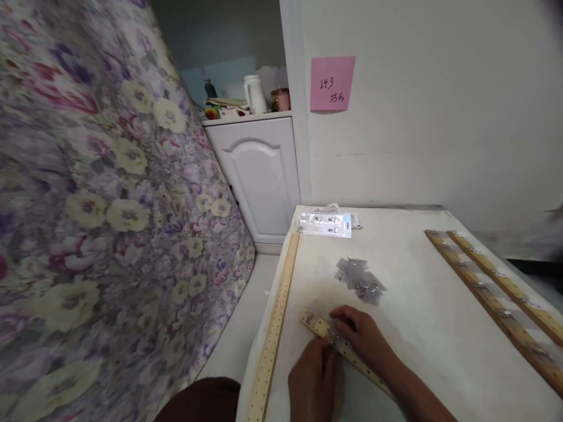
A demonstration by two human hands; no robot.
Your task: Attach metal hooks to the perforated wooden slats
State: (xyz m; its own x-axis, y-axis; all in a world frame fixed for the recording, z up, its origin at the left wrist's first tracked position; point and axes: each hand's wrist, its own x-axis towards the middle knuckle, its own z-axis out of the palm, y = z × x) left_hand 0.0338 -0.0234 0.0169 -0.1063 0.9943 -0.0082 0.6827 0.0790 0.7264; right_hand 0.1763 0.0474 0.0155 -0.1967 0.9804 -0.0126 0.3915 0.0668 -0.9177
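Observation:
A short wooden strip with holes (315, 324) lies slanted on the white table (422, 328) near its front edge. My right hand (364, 340) rests on the strip, fingers curled and pinching at a small clear packet (333, 335) on it. My left hand (313, 384) is closed right beside it, fingertips pressed to the same spot on the strip. A heap of small clear bags with metal hooks (359, 280) lies just beyond my hands.
A long perforated wooden strip (275, 328) runs along the table's left edge. Two more strips with hooks (497, 299) lie at the right. A blister pack (325, 224) sits at the back. A flowered mattress (101, 223) leans at the left; a white cabinet (261, 176) stands behind.

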